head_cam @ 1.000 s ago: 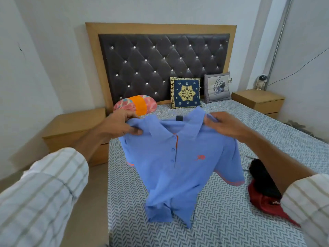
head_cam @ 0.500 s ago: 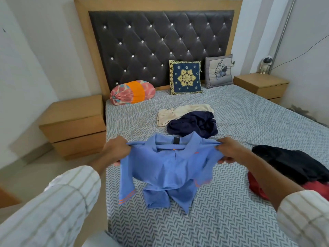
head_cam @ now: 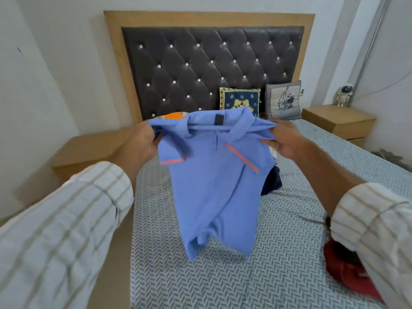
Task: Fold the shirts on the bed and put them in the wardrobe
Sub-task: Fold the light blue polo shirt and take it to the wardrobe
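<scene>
The fingers of the left hand (head_cam: pixel 142 141) are curled round the left shoulder of the blue polo shirt (head_cam: pixel 214 186), bunching the cloth there; the fingers of the right hand (head_cam: pixel 285 143) pinch the other shoulder in the same way, thumb over the fabric. Neither hand is spread; both grip only the shirt. How the fingertips lie behind the cloth cannot be told.

Between the two grips the collar runs level and taut, the neck label facing the camera. Both short sleeves, edged in orange, lie turned in over the body, so the shirt hangs as a narrow panel. Its hem touches or just clears the bed (head_cam: pixel 223 282); which of the two is hard to tell.

The step in hand appears to be the fold itself, made in the air. To do it well, the person should probably keep the shoulders level and the grips even so the turned-in sleeves do not slip, then lower the hem onto the patterned sheet and lay the collar half down over it in one smooth motion. A loosened pinch would likely let a sleeve fall open.

Further out, a dark garment (head_cam: pixel 272 181) lies behind the shirt, and a red garment (head_cam: pixel 347 275) lies by the right forearm, both not yet folded. The wardrobe is not in view.
</scene>
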